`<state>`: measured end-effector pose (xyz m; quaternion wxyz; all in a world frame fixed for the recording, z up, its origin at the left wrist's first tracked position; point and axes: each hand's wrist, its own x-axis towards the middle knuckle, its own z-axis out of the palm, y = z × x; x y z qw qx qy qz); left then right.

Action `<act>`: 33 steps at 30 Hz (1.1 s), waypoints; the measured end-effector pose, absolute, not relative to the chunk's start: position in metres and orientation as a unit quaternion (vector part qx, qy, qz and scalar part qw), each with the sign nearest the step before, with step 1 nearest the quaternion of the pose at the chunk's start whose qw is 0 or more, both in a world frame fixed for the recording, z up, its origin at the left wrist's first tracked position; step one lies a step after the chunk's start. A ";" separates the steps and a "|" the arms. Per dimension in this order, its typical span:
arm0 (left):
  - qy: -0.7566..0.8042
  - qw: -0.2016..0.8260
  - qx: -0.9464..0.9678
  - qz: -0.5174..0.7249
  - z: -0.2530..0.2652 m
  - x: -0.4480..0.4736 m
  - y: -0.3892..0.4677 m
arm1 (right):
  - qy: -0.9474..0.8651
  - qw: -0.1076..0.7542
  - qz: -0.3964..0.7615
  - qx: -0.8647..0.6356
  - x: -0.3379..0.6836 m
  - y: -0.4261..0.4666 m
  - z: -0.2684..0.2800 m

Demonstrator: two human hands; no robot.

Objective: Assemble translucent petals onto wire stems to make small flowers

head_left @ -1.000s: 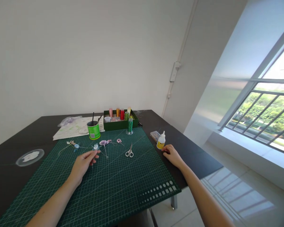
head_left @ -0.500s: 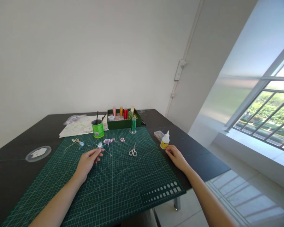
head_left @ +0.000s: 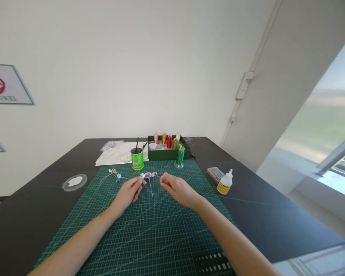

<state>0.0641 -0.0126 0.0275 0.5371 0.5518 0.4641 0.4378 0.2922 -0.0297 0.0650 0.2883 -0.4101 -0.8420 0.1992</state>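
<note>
My left hand [head_left: 128,193] pinches a small pale blue-white flower [head_left: 143,176] between thumb and fingertips, above the green cutting mat [head_left: 138,237]. Just beyond it lies a purple petal piece [head_left: 150,175] with thin stems trailing toward me. My right hand [head_left: 178,189] is closed, thumb against the curled fingers, over the middle of the mat; whatever it may hold is hidden. The scissors and the small pink loop piece do not show in this view. To the left, a blue petal piece [head_left: 119,176] and a cream leaf sprig [head_left: 112,171] lie on the mat.
A green can [head_left: 137,160] with brushes stands behind the hands. Farther back are a dark green box [head_left: 166,155] of thread spools and a green spool [head_left: 180,156]. Right are a glue bottle [head_left: 225,182] and a clear case [head_left: 215,173]; left, a round lid [head_left: 74,182].
My right hand has left the glue bottle and moved left onto the mat, near my left hand. The left hand still holds the flower. The view has turned left.
</note>
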 end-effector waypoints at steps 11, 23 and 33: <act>0.460 0.588 0.565 0.351 0.005 0.068 -0.063 | -0.851 0.377 0.148 -0.334 0.262 -0.051 0.014; 0.442 0.542 0.630 0.337 0.003 0.062 -0.066 | -0.880 0.380 0.026 -0.284 0.254 -0.068 0.018; 0.428 0.686 0.486 0.331 0.014 0.070 -0.066 | -0.873 0.381 0.009 -0.304 0.256 -0.065 0.018</act>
